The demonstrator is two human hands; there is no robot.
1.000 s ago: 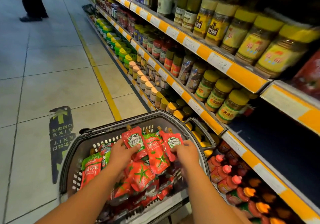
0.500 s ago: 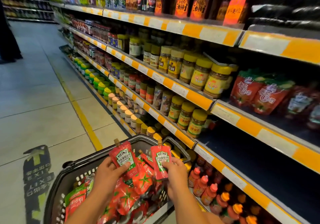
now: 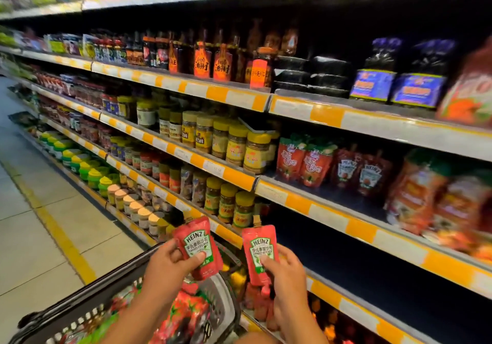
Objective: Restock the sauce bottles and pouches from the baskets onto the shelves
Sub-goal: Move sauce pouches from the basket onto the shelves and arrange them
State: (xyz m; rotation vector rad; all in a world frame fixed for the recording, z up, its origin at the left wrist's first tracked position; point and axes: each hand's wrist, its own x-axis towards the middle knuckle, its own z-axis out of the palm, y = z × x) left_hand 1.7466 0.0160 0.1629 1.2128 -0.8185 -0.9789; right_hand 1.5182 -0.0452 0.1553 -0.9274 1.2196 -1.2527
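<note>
Although both red Heinz ketchup pouches are held up in plain sight above the basket (image 3: 226, 306), their lower parts are covered by the hands gripping them. The left pouch (image 3: 198, 242) is pinched by the left hand (image 3: 166, 264), thumb pressed across its label and the other fingers (image 3: 170, 249) curled behind it; the right pouch (image 3: 259, 248) is gripped the same way by the right hand (image 3: 286, 269), thumb on the front, the rest of the fingers hidden behind. Both pouches are held upright, spouts up, just in front of the lower shelf edge (image 3: 330, 221). More red pouches (image 3: 186, 314) lie blurred in the basket, which is cut off by the bottom edge. On the shelf above, further ketchup pouches (image 3: 346, 168) are stood beside yellow-lidded jars (image 3: 255, 152). Packs at the far right (image 3: 447, 200) are smeared by blur and cannot be read.
</note>
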